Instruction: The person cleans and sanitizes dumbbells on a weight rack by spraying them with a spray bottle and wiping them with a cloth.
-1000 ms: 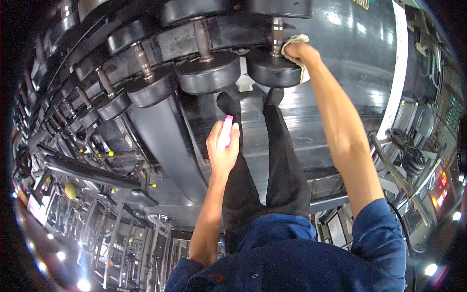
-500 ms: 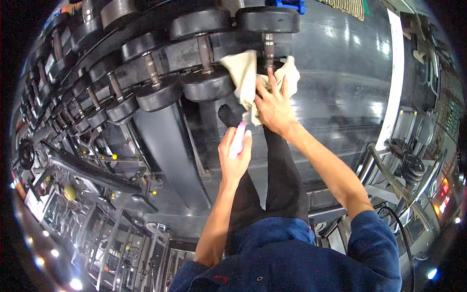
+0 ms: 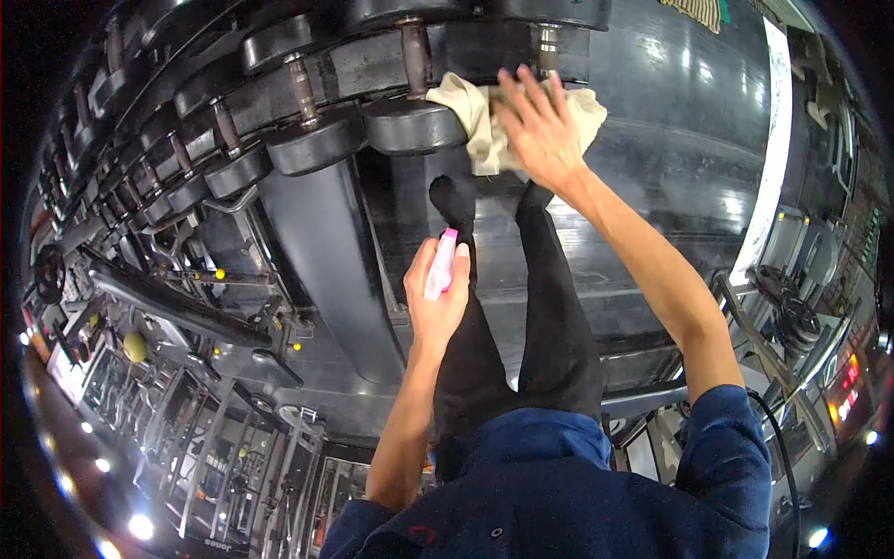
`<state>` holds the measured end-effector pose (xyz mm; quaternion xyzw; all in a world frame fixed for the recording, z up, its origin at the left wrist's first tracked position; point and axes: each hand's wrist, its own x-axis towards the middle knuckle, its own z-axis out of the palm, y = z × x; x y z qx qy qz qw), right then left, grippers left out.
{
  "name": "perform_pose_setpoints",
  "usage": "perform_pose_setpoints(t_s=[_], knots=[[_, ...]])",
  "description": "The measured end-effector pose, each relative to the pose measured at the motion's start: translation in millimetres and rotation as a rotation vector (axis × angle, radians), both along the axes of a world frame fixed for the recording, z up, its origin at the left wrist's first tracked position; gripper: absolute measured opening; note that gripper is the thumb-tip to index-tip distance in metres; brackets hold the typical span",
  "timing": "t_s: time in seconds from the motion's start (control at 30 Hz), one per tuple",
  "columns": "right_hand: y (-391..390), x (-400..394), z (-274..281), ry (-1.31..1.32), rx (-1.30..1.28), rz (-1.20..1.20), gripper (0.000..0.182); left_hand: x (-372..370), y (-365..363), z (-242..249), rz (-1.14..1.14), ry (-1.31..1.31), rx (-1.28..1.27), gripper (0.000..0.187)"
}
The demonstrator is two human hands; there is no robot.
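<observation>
My left hand (image 3: pixel 431 303) is closed around a pink-and-white spray bottle (image 3: pixel 441 265), held low above my legs; its lower part is hidden by the hand. My right hand (image 3: pixel 546 144) lies with fingers spread on a crumpled cream cloth (image 3: pixel 480 130). The cloth drapes over the near end of the rightmost dumbbell, whose metal handle (image 3: pixel 548 47) shows beyond my fingertips. Just left of the cloth sits another black dumbbell (image 3: pixel 413 126), touched by the cloth's edge.
More black dumbbells (image 3: pixel 312 142) line the rack toward the left. A padded black bench (image 3: pixel 321 252) stands below them, left of my legs. Weight plates (image 3: pixel 787 303) and machine frames are at the right. A white strip (image 3: pixel 768 149) crosses the dark floor.
My right hand and the cloth have moved up and right in view, and the fingers have spread wider. The spray bottle has shifted slightly left. The whole view has tilted a little.
</observation>
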<state>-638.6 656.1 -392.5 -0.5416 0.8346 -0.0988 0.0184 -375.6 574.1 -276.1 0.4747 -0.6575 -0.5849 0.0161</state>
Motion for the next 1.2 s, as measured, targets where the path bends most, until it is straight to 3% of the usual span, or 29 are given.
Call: perform_pose_setpoints(t_s=[0.03,0.1,0.17,0.27,0.3,0.4,0.43,0.53,0.57,0.67,0.7,0.8,0.83,0.93,0.97,1.07,1.2], knots=[[-11.1,-5.4,7.2,0.066,-0.006,-0.102,0.045,5.0,-0.2,-2.0,-0.039,0.004,-0.044,0.028],[-28.4,-16.1,9.8,0.038,-0.072,-0.243,0.042,12.3,0.7,-6.4,-0.118,0.018,-0.127,0.029],[-41.2,-21.7,8.7,-0.027,-0.031,-0.325,0.039,10.8,6.5,-0.2,-0.041,0.003,-0.047,0.029],[-27.5,-3.6,2.2,-0.254,0.196,-0.112,0.04,6.9,12.8,1.5,0.012,0.019,0.004,0.03],[-19.1,-1.2,4.4,-0.136,0.241,0.014,0.037,7.3,15.3,1.9,0.02,0.025,0.011,0.03],[-30.5,-8.1,-6.7,-0.216,0.275,-0.033,0.031,1.1,19.3,4.8,0.028,0.027,0.017,0.027],[-37.3,-16.7,-12.8,-0.273,0.389,-0.034,0.033,0.1,18.3,2.5,-0.032,0.059,-0.077,0.027],[-57.8,-44.8,-38.1,-0.551,0.575,0.017,0.041,0.7,23.5,-4.5,0.019,0.066,-0.023,0.027],[-66.6,-53.2,-50.4,-0.633,0.682,0.015,0.053,-1.5,23.5,-3.8,0.036,0.056,-0.007,0.027],[-71.7,-63.8,-62.8,-0.739,0.695,-0.073,0.064,-4.8,27.1,-0.8,0.069,0.037,0.02,0.027],[-79.6,-74.3,-48.0,-0.829,0.82,-0.092,0.078,-3.6,28.2,-3.9,0.065,0.04,0.01,0.026],[-92.1,-71.8,-14.3,-0.723,0.978,-0.011,0.086,-5.9,32.3,0.4,0.075,0.043,0.014,0.026],[-91.5,-67.0,-29.7,-0.638,0.987,0.115,0.092,-6.0,34.6,4.7,0.08,0.041,0.026,0.026],[-74.8,-52.3,-38.6,-0.588,0.805,-0.025,0.087,-1.5,41.7,5.5,0.048,0.037,-0.008,0.026],[-71.8,-53.2,-35.6,-0.605,0.769,-0.009,0.074,-1.0,43.0,5.2,0.006,0.046,-0.057,0.026],[-59.8,-50.7,-30.6,-0.657,0.764,-0.001,0.058,3.9,47.1,4.1,-0.093,0.057,-0.148,0.028],[-5.5,-28.1,16.5,-0.373,0.296,0.263,0.043,-9.2,58.9,9.5,-0.049,0.044,-0.039,0.025]])
